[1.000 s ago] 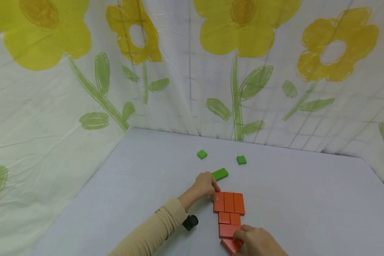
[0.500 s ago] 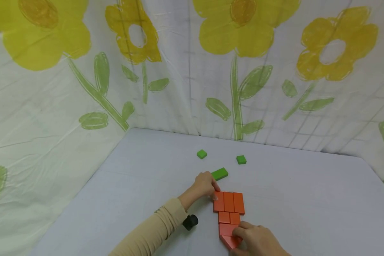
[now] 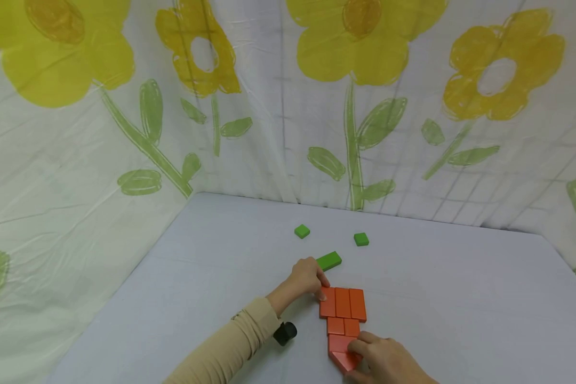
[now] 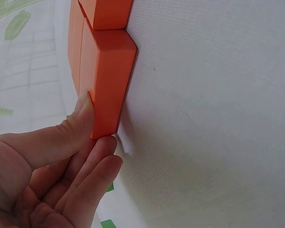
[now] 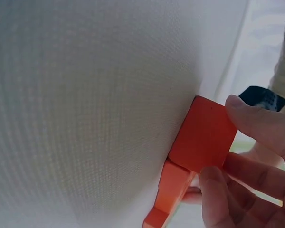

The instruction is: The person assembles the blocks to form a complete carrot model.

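Flat red-orange wooden blocks lie together in the head view. Three upright rectangles make the far row; my left hand (image 3: pixel 304 278) pinches the leftmost rectangular block (image 3: pixel 327 308). In the left wrist view, the thumb lies on that rectangular block's (image 4: pixel 111 85) top and the fingertips meet its end. Below the row sit two small square blocks (image 3: pixel 335 326), then a crosswise rectangle (image 3: pixel 337 342). A triangular block (image 3: pixel 343 361) lies against its near side, partly covered by my right hand (image 3: pixel 389 361). The right wrist view shows thumb and fingers pinching this triangular block (image 5: pixel 204 135) at its sides.
A green rectangular block (image 3: pixel 331 260) lies just beyond the left hand. Farther back are two small green squares, one left (image 3: pixel 302 231) and one right (image 3: pixel 361 239). A black wrist camera (image 3: pixel 286 333) sits under the left forearm. A flower-printed curtain (image 3: pixel 249 160) borders the white table.
The triangular block, tilted and slightly apart a second ago, has moved up with the right hand against the crosswise rectangle and straightened. The left hand has stayed in place.
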`<act>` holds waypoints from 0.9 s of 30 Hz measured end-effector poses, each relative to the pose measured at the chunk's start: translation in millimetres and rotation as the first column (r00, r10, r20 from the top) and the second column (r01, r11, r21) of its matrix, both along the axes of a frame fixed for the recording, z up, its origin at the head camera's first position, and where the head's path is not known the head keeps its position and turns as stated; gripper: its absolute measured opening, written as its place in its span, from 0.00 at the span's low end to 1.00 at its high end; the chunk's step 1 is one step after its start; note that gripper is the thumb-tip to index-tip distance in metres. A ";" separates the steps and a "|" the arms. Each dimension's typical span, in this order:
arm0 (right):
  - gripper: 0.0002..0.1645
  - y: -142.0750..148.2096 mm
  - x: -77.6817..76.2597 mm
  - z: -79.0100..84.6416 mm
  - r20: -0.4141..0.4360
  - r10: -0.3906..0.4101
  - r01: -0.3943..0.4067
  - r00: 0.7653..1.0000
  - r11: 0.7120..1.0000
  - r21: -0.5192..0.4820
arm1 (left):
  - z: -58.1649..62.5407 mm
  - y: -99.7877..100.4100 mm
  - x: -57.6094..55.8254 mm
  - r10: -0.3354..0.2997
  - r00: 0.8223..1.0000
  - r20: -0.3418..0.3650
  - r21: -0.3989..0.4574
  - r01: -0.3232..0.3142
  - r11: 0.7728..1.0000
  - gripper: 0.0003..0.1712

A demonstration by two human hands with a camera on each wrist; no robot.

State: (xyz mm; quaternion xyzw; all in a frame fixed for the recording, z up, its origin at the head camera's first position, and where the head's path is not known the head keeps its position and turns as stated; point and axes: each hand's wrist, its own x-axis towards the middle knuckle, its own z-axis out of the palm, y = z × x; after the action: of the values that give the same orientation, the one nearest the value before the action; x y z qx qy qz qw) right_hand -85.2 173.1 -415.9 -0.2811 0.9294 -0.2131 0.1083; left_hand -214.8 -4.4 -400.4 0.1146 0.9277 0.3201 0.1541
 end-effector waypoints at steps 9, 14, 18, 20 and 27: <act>0.26 4.2 0.5 9.5 -0.127 -0.004 0.008 0.992 1.000 0.029 | -0.6 -0.1 0.6 0.006 1.000 -0.005 0.005 -0.006 1.000 0.11; 0.20 11.2 -15.1 30.5 -0.271 -0.112 0.101 0.956 0.993 -0.052 | -0.5 -0.3 1.4 0.019 1.000 0.005 0.043 -0.019 0.999 0.11; 0.15 16.8 -41.8 44.0 -0.236 -0.241 0.233 0.942 0.971 -0.060 | -2.5 0.0 4.2 0.025 1.000 -0.004 0.065 -0.025 0.998 0.11; 0.17 18.7 -57.6 45.4 -0.213 -0.277 0.275 0.937 0.961 -0.040 | -2.5 -0.2 6.6 0.024 1.000 -0.014 0.074 -0.023 0.997 0.12; 0.22 17.1 -111.2 31.9 -0.222 -0.181 0.191 0.958 0.981 0.023 | -3.1 -3.2 11.8 0.026 0.995 -0.097 0.066 -0.019 0.998 0.14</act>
State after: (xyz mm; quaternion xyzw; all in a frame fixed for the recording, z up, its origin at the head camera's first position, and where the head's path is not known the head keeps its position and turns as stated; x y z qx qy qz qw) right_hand -196.4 190.2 -384.0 -0.2117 0.9625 -0.1695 -0.0089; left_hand -203.1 -7.6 -403.5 0.1245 0.9245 0.3457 0.1012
